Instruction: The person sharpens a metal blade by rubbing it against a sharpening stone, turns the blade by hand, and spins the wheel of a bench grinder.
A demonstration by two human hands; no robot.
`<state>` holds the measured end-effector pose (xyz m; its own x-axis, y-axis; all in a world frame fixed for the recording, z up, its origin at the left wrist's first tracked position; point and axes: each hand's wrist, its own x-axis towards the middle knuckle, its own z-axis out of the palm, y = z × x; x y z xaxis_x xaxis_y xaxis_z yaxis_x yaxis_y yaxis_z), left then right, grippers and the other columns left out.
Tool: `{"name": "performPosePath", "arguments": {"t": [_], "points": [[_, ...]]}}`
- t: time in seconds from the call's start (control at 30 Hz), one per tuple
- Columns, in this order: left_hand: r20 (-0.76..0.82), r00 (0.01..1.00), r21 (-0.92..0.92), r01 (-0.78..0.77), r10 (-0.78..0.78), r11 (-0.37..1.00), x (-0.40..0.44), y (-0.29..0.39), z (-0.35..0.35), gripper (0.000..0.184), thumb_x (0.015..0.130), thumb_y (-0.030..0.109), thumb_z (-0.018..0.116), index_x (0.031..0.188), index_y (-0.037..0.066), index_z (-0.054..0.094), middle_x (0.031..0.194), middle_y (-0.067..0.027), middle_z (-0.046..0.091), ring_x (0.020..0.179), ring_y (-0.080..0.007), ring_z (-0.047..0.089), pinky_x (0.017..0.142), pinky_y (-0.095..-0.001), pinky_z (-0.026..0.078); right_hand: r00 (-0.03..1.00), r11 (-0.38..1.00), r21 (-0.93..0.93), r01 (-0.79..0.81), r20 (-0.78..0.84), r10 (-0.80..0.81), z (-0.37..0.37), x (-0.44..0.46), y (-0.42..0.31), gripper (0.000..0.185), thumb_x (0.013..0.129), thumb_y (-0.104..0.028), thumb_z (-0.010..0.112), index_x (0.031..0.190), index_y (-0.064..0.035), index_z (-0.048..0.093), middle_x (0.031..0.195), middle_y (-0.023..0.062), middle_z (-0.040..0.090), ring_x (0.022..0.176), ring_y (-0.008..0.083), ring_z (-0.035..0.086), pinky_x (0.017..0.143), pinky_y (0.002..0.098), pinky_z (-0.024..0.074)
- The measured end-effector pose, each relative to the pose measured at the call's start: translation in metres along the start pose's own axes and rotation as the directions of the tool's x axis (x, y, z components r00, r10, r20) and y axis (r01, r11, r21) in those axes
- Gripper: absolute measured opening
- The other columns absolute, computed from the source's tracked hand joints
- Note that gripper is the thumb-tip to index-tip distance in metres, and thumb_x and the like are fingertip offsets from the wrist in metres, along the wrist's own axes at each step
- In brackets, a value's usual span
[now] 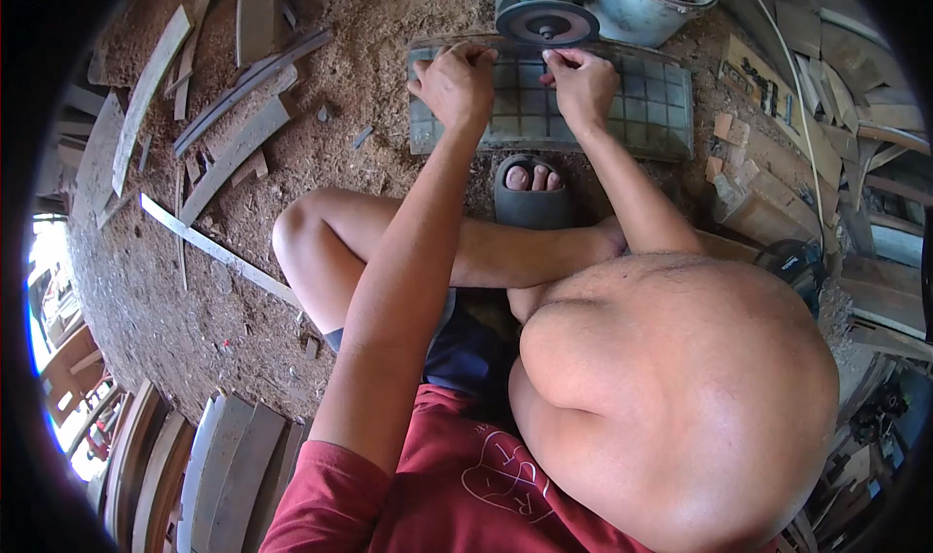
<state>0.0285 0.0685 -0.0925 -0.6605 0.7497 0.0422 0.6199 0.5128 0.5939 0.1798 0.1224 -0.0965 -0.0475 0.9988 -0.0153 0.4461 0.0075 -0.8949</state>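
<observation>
A bench grinder's dark grinding wheel faces me at the top middle. My left hand is left of the wheel, with its fingers curled and the fingertips pinched together. On the other side, my right hand is pinched in the same way, its fingertips just below the wheel's lower edge. Whatever the fingertips hold, if anything, is too small or thin to make out. Beneath both hands lies a glass panel with a grid pattern.
A dirty white bucket stands right of the grinder. Curved wood strips lie on the sawdust-covered ground at left. A sandalled foot rests before the panel. Wood offcuts and a cable are at right; curved boards stand lower left.
</observation>
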Motion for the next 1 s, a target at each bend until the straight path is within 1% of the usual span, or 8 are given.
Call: {"name": "performPosePath", "arguments": {"t": [0.37, 0.43, 0.53, 0.6, 0.67, 0.77, 0.97, 1.0], "points": [[0.001, 1.0, 0.016, 0.019, -0.019, 1.0, -0.001, 0.006, 0.003, 0.019, 0.085, 0.039, 0.079, 0.096, 0.024, 0.085, 0.102, -0.0004, 0.078, 0.114, -0.0333, 0.056, 0.109, -0.0571, 0.032, 0.999, 0.999, 0.018, -0.038, -0.02, 0.038, -0.001, 0.002, 0.006, 0.019, 0.091, -0.018, 0.078, 0.093, 0.0005, 0.081, 0.07, 0.0094, 0.077, 0.063, 0.0171, 0.076, 0.065, 0.0301, 0.0575], [0.005, 1.0, 0.018, 0.023, -0.023, 1.0, -0.002, 0.007, 0.003, 0.019, 0.084, 0.039, 0.079, 0.096, 0.024, 0.085, 0.101, -0.0001, 0.078, 0.115, -0.033, 0.056, 0.109, -0.0573, 0.032, 1.0, 1.0, -0.025, 0.003, -0.03, -0.004, -0.002, 0.003, 0.008, 0.019, 0.091, -0.019, 0.078, 0.092, -0.0004, 0.081, 0.068, 0.0082, 0.076, 0.063, 0.0166, 0.076, 0.066, 0.0293, 0.0572], [-0.005, 1.0, 0.029, 0.029, -0.028, 0.999, -0.002, 0.008, 0.003, 0.019, 0.084, 0.039, 0.08, 0.096, 0.025, 0.085, 0.099, 0.0003, 0.078, 0.116, -0.0325, 0.055, 0.108, -0.0571, 0.031, 0.999, 0.999, -0.038, -0.016, -0.031, 0.015, -0.004, 0.003, 0.006, 0.019, 0.091, -0.02, 0.078, 0.091, -0.0011, 0.081, 0.069, 0.0078, 0.076, 0.062, 0.0164, 0.076, 0.067, 0.029, 0.0572], [0.065, 0.997, 0.011, 0.052, -0.052, 0.999, -0.001, 0.006, 0.004, 0.022, 0.09, 0.045, 0.075, 0.103, 0.03, 0.084, 0.094, -0.0013, 0.08, 0.128, -0.0365, 0.051, 0.116, -0.0621, 0.023, 0.999, 0.999, -0.021, -0.033, -0.033, 0.032, -0.005, 0.003, 0.006, 0.019, 0.09, -0.02, 0.078, 0.092, -0.0014, 0.081, 0.068, 0.0077, 0.076, 0.062, 0.0163, 0.075, 0.067, 0.0292, 0.0572], [0.059, 0.997, 0.009, 0.053, -0.054, 0.999, 0.0, 0.006, 0.008, 0.021, 0.09, 0.044, 0.075, 0.103, 0.03, 0.084, 0.094, -0.0015, 0.08, 0.129, -0.0371, 0.051, 0.116, -0.0633, 0.022, 0.998, 0.999, -0.004, -0.051, -0.035, 0.05, -0.006, 0.002, 0.006, 0.019, 0.09, -0.021, 0.078, 0.092, -0.0017, 0.081, 0.068, 0.0076, 0.076, 0.061, 0.0163, 0.075, 0.067, 0.0294, 0.0572], [0.038, 0.998, -0.002, 0.049, -0.049, 0.999, -0.002, 0.006, 0.011, 0.019, 0.09, 0.043, 0.075, 0.102, 0.032, 0.084, 0.095, -0.002, 0.08, 0.13, -0.0381, 0.051, 0.117, -0.0657, 0.021, 0.999, 0.999, -0.036, -0.029, -0.04, 0.028, -0.007, 0.004, 0.009, 0.02, 0.091, -0.021, 0.078, 0.093, -0.0011, 0.081, 0.07, 0.0082, 0.077, 0.061, 0.0161, 0.075, 0.067, 0.0294, 0.057], [0.035, 0.998, -0.007, 0.056, -0.055, 0.998, -0.005, 0.012, 0.012, 0.015, 0.09, 0.041, 0.075, 0.099, 0.034, 0.085, 0.099, -0.0031, 0.08, 0.132, -0.0409, 0.05, 0.117, -0.0688, 0.019, 0.998, 1.0, -0.005, -0.024, -0.051, 0.024, -0.011, 0.003, 0.011, 0.021, 0.092, -0.021, 0.077, 0.094, -0.0005, 0.081, 0.071, 0.008, 0.077, 0.062, 0.0146, 0.075, 0.065, 0.029, 0.0565], [0.04, 0.998, 0.001, 0.055, -0.055, 0.999, -0.006, 0.014, 0.011, 0.015, 0.09, 0.041, 0.075, 0.099, 0.034, 0.085, 0.1, -0.0032, 0.08, 0.133, -0.0413, 0.05, 0.117, -0.0689, 0.019, 0.998, 0.999, 0.03, -0.042, -0.052, 0.044, -0.012, 0.003, 0.012, 0.021, 0.092, -0.021, 0.077, 0.094, -0.0006, 0.081, 0.07, 0.0075, 0.077, 0.062, 0.0142, 0.075, 0.064, 0.029, 0.0563]]}}
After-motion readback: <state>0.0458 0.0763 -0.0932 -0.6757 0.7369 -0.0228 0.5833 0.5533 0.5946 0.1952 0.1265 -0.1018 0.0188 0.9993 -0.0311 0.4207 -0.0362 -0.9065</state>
